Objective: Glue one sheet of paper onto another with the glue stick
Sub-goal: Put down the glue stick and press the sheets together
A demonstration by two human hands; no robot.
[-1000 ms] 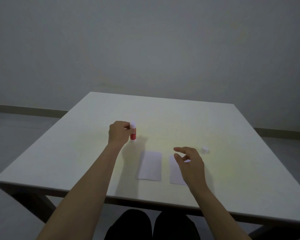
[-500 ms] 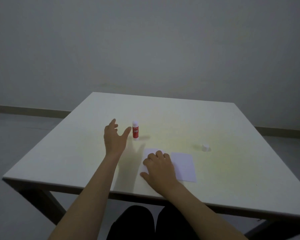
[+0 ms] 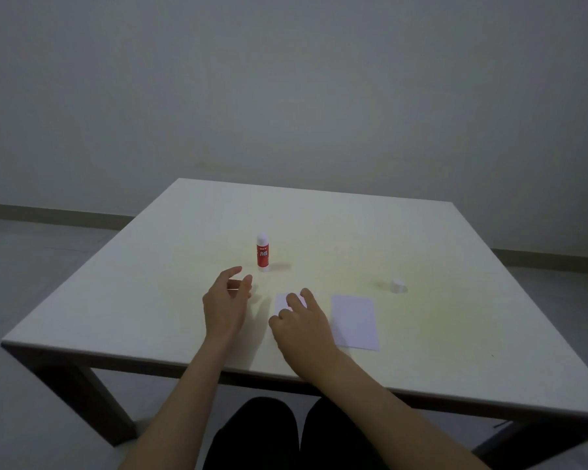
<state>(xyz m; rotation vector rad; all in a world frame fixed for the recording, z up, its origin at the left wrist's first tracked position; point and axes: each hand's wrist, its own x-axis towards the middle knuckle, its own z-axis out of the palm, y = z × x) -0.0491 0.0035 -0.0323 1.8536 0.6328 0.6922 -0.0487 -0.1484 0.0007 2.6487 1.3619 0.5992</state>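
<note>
Dim, murky — faint yellowish glow.

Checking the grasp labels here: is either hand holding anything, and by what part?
Nothing is held. The left hand is open and empty near the glue stick. The right hand rests fingertips on the left paper without gripping it.

Single head-worn wide view, looking forward and down over the table (image 3: 421, 252), wall behind

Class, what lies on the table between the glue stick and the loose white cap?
Nothing: in the head view, bare table separates the glue stick from the cap.
</note>
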